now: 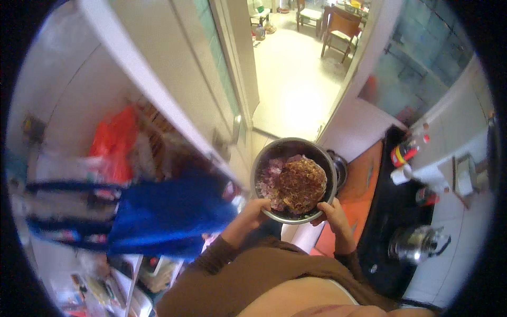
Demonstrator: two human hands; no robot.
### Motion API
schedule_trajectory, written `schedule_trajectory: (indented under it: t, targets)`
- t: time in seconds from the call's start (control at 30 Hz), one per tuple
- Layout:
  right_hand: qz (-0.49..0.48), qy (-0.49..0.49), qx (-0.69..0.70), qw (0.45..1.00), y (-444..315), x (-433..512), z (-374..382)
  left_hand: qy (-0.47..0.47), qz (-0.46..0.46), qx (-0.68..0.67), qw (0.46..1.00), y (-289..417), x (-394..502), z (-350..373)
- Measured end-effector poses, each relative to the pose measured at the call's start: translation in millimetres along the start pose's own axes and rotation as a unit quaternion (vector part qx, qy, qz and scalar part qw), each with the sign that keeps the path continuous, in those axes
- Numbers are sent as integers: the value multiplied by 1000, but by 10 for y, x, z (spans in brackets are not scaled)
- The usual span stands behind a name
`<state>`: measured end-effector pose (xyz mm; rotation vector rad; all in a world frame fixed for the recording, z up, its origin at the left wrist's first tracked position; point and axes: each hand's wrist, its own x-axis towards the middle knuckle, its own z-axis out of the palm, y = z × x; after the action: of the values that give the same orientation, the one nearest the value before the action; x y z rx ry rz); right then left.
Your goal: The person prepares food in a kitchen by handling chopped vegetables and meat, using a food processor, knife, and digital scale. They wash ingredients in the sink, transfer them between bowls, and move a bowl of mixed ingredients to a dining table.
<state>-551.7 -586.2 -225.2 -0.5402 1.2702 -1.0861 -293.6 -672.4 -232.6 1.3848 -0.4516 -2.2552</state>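
Note:
A round metal bowl (255, 186) is held up in front of my body by both hands. My left hand (255, 212) grips its near left rim, thumb on top of the edge. On the near right rim, my right hand (329, 212) holds on the same way. Inside lies pinkish minced meat (272, 178), partly covered by a large mound of brown, crumbly seasoning or paste (305, 180). A few green bits show at the near inner wall. The fingers under the bowl are mostly hidden.
A doorway ahead opens onto a bright floor (293, 79) with wooden chairs (342, 31) beyond. To the right runs a black countertop (380, 222) with a metal kettle (418, 243) and bottles (406, 152). Leftward are a door (190, 59), a blue bag (170, 218) and a red plastic bag (115, 144).

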Motion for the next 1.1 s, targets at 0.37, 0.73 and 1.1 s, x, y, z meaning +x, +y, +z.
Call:
schedule_trajectory:
  t: [0.37,0.73,1.1]
  targets:
    - [3,-70,-96,993,-3010,3918,-109,114,34,-18,993,3512,2344,1307]
    - [72,-291,-245,922,-5329,7131,-1135,219,111,-199,949,5276,4193,3129]
    - [79,-324,-208,920,-6729,9076,-679,225,115,-242,937,7246,5247,3127]
